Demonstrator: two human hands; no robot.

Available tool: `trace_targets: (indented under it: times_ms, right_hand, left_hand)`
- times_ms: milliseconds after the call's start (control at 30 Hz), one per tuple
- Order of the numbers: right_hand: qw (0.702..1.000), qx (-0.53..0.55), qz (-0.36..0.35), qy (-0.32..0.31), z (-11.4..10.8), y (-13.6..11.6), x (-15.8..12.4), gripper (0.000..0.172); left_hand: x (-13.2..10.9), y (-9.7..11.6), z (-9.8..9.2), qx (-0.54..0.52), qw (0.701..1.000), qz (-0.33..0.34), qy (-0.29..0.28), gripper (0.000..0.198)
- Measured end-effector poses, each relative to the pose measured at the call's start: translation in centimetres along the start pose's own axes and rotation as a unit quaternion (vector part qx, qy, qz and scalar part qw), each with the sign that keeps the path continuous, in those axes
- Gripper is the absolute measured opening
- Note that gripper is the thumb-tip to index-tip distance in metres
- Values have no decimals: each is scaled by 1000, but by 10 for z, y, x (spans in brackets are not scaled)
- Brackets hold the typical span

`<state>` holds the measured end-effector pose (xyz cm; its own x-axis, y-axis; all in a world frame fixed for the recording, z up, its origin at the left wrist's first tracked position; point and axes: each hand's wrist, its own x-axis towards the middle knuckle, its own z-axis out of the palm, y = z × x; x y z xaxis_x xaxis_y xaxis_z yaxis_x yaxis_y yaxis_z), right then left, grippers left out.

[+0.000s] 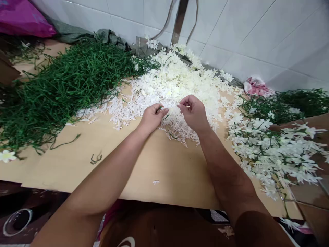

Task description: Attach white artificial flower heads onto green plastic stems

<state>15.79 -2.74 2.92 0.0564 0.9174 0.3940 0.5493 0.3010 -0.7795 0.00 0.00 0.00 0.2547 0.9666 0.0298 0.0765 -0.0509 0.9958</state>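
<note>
Left hand (152, 118) is pinching a green stem (164, 116), right hand (193, 111) is closing on a white flower (180, 107) just above the pile (177, 82) — loose fingertips could be dropping either.

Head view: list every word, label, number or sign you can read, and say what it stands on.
None can be read: no letters or numbers show anywhere.
A white curved mark sits on the dark fabric at the bottom edge, cut off; it does not read as a letter.
The purple bag, the table, the wall tiles and the flowers near the left hand and right hand bear no print.
</note>
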Motion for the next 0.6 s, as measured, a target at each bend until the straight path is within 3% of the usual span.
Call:
trace_targets:
  times_ms: [200, 300, 400, 600]
  right_hand:
    - [980, -111, -155, -51, 13, 3, -6, 9]
    - [978, -147, -129, -69, 11, 16, -4, 10]
    - [982, -157, -95, -42, 4, 17, -3, 12]
    - [973, -178, -144, -15, 8, 0, -8, 10]
  left_hand:
    - [0, 3, -2, 56, 998, 4, 0, 19]
    - [0, 3, -3, 62, 998, -3, 4, 19]
    - [2, 2, -3, 45, 999, -6, 16, 20]
    - [0, 1, -4, 78, 997, 16, 16, 21]
